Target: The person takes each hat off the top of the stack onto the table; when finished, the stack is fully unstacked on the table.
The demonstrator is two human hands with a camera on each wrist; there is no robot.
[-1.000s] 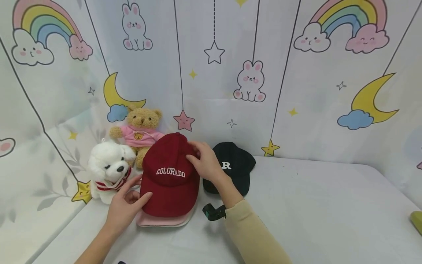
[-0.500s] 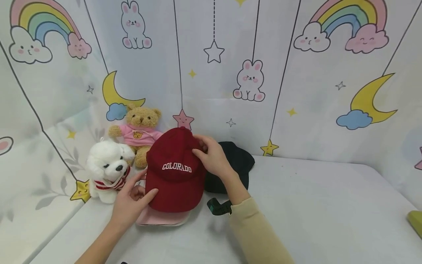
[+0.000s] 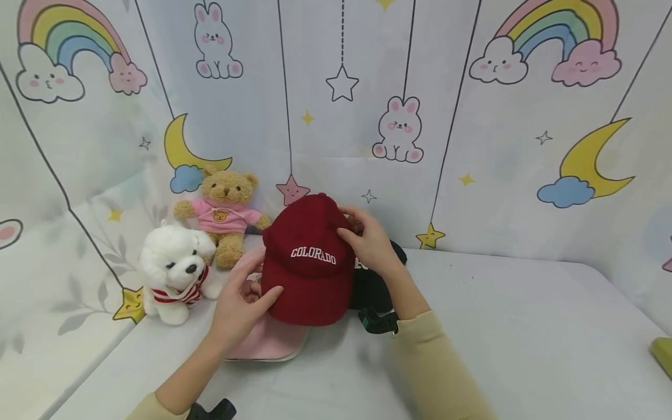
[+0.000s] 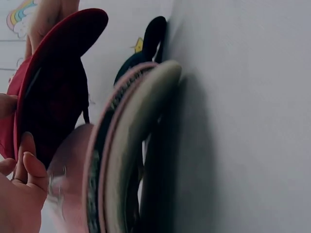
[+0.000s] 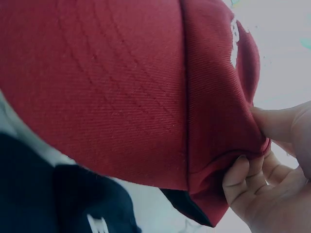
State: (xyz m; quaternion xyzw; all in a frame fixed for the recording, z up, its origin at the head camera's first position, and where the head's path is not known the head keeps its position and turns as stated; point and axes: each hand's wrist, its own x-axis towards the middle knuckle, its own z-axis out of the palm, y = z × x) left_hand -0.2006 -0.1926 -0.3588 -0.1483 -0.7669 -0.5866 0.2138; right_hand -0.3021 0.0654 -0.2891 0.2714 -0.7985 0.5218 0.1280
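Note:
Both hands hold a dark red baseball cap (image 3: 310,291) with white COLORADO lettering, lifted off the stack beneath it. My left hand (image 3: 244,303) pinches the cap's left edge near the brim, thumb in front and fingers behind. The right hand (image 3: 370,239) grips the upper right side of the crown; in the right wrist view its fingers (image 5: 238,182) fold round the cap's edge. A pink cap (image 3: 268,341) lies below on the table, and the left wrist view shows another pale brim (image 4: 141,131) under it. Behind the red cap, a black cap (image 3: 373,291) is partly hidden.
A white plush dog (image 3: 173,262) and a teddy bear (image 3: 226,204) in a pink top sit at the left, against the patterned backdrop (image 3: 336,134). White table surface (image 3: 504,338) stretches to the right. A green object (image 3: 662,353) shows at the right edge.
Both hands have moved right and slightly up with the red cap. More of the pink cap is uncovered, while the red cap now covers much of the black one.

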